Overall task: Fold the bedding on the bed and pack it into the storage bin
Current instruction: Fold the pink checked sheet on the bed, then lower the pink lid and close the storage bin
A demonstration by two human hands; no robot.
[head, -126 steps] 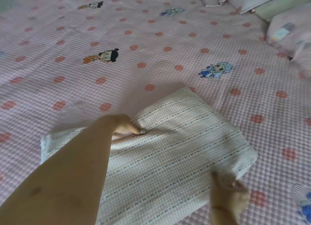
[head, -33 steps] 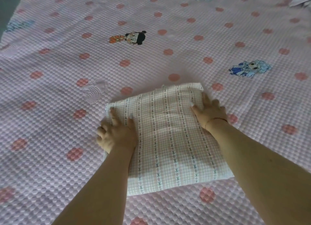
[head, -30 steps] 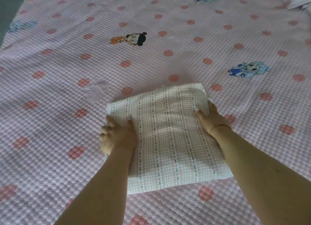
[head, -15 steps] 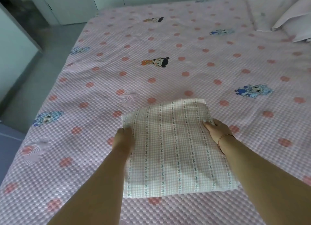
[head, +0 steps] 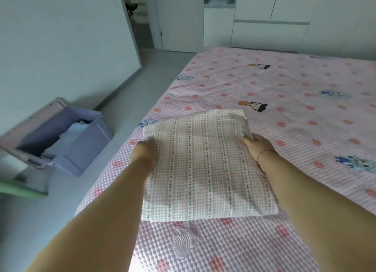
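1. Both hands are on the folded bedding (head: 205, 165): my left hand (head: 143, 154) grips its left edge with the fingers tucked under and out of sight, and my right hand (head: 256, 147) grips the right edge, thumb on top and fingers curled round the side.
2. Between the two hands the bundle lies as a thick checked rectangle, its near end resting on the bed (head: 305, 113) and its far end seeming a little raised (hard to be sure from this angle).
3. I judge the folding done and the lift into the bin as the step in hand. To do it well I would keep both grips level, squeezing inward slightly so the layers do not slide apart, and support the underside rather than pinch only the top layer.
4. Well off to the left of my left hand, down on the floor (head: 154, 68), stands the storage bin (head: 81, 145), open, with some pale fabric already inside; I would swing the bundle that way and lower it flat.
5. Under the hands the bed wears a pink quilted cover with red dots and cartoon figures.
6. Beyond the hands, past the far edge of the bed, are white wardrobe doors (head: 270, 23); to the far left a pale wall (head: 61, 37) and an open doorway (head: 140, 17).
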